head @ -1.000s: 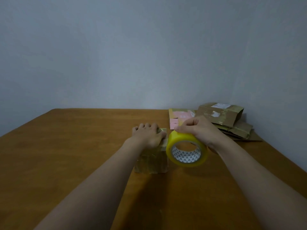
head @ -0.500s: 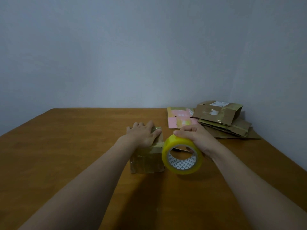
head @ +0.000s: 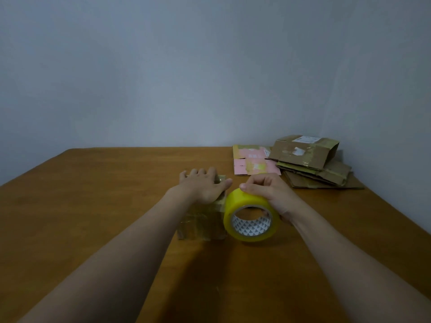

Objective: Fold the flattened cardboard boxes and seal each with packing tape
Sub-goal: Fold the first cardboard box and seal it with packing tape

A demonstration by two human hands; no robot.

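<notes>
A small brown cardboard box (head: 201, 223), folded up and wrapped in glossy tape, stands on the wooden table (head: 93, 206) near the middle. My left hand (head: 204, 186) lies flat on its top, fingers straight. Just right of the box, my right hand (head: 268, 191) grips a yellow roll of packing tape (head: 251, 215) from above, its open core facing me. The roll touches the box's right side.
Flattened brown cardboard boxes (head: 310, 164) are piled at the table's far right corner by the wall. A pink flattened box (head: 253, 163) lies just left of that pile. The table's left and near parts are bare wood.
Both hands, the box and the tape roll have shifted slightly left and toward me. My left hand's fingers have flattened out over the box top.
</notes>
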